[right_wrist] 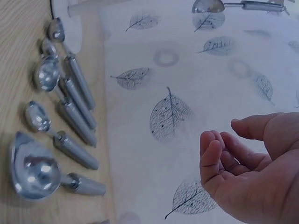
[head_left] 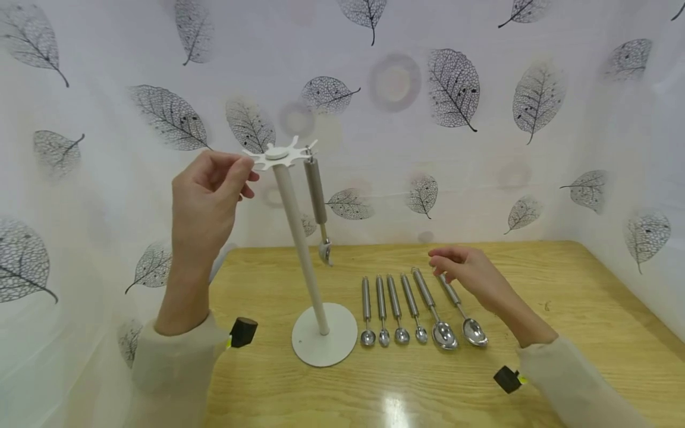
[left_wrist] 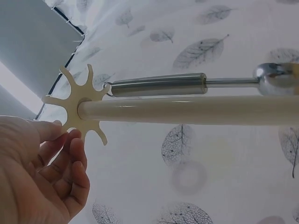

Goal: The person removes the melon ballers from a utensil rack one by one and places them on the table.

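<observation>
A white stand (head_left: 297,232) with a star-shaped hook top (left_wrist: 72,105) rises from a round base. My left hand (head_left: 206,199) pinches one prong of the top between thumb and fingers. From a prong on the other side, a metal scoop (head_left: 316,190) hangs by its handle ring, bowl down. My right hand (head_left: 476,276) hovers over the handle end of the rightmost scoop (head_left: 474,331), partly covering it. Its fingers are loosely bent with nothing between them, as the right wrist view shows. To its left lies another large scoop (head_left: 444,334).
Several smaller metal scoops (head_left: 395,303) lie in a row on the wooden table (head_left: 407,380), handles away from me, between the round base (head_left: 307,348) and the large scoops. A leaf-patterned curtain (head_left: 481,178) encloses the back and sides.
</observation>
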{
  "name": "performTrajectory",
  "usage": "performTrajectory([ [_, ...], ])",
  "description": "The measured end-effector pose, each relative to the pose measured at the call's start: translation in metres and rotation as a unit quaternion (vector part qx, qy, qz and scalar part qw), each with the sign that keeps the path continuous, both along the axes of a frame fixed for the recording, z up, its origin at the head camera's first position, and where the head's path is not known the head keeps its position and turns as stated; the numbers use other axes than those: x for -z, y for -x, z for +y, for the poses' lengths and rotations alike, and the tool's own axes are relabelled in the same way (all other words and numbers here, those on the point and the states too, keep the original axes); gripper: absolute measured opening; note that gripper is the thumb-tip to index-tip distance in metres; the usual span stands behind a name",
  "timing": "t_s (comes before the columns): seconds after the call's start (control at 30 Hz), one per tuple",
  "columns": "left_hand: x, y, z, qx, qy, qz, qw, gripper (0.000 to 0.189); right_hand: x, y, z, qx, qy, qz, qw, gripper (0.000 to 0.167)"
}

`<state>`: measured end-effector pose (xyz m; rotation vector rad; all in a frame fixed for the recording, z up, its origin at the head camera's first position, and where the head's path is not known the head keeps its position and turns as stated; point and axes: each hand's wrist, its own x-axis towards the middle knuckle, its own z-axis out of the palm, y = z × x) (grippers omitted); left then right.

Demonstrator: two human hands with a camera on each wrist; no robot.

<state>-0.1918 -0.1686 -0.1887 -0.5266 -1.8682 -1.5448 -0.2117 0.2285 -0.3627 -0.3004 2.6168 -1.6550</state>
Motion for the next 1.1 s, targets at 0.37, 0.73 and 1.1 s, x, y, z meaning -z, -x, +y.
performTrajectory([
  [0.37,-0.003,0.001,-0.001,-0.059,0.033,-0.016,0.9976,0.020,-0.053,-0.002,-0.059,-0.082,0.051,0.037,0.9947,0.030],
  [0.73,-0.005,0.006,-0.002,-0.047,0.034,-0.019,0.9981,0.021,-0.083,0.005,-0.114,-0.146,0.120,0.102,0.9766,0.026],
  [1.1,-0.004,0.013,-0.009,0.037,-0.005,-0.023,0.9991,0.009,-0.097,0.017,-0.148,-0.174,0.201,0.123,0.9560,0.027],
])
